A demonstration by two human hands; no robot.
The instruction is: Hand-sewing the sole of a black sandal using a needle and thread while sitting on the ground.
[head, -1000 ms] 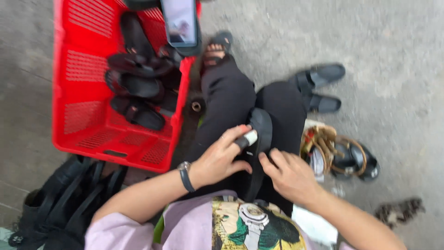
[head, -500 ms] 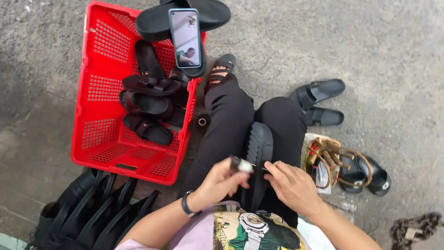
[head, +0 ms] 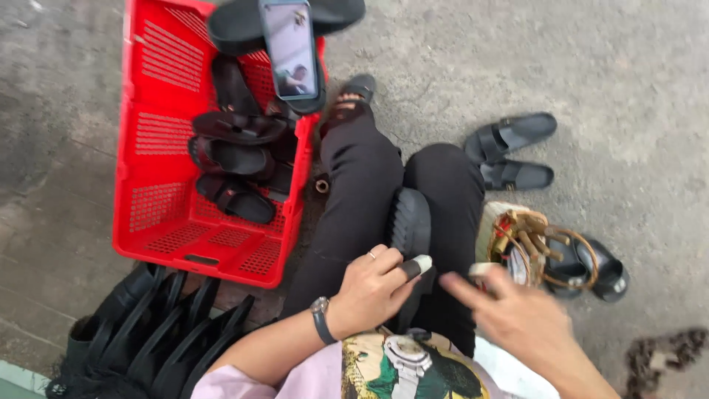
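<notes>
Two hands work over the lap. Left hand (head: pixel 373 284) pinches a small white-tipped tube (head: pixel 419 264) against the black sandal (head: pixel 410 222) lying between the knees. Right hand (head: pixel 517 314) is blurred, fingers spread, holding nothing. Risk: the unsteadied sandal could slide off toward the red crate (head: pixel 159 222).

Red basket (head: pixel 159 214) blocks left, sandals (head: pixel 509 151) right — bare concrete (head: pixel 591 59) btwn/beyond.

red crate (head: pixel 148 214) of sandals | phone (head: pixel 290 48) | black sandal pair (head: pixel 509 151) | sole stack (head: pixel 148 332)
</notes>
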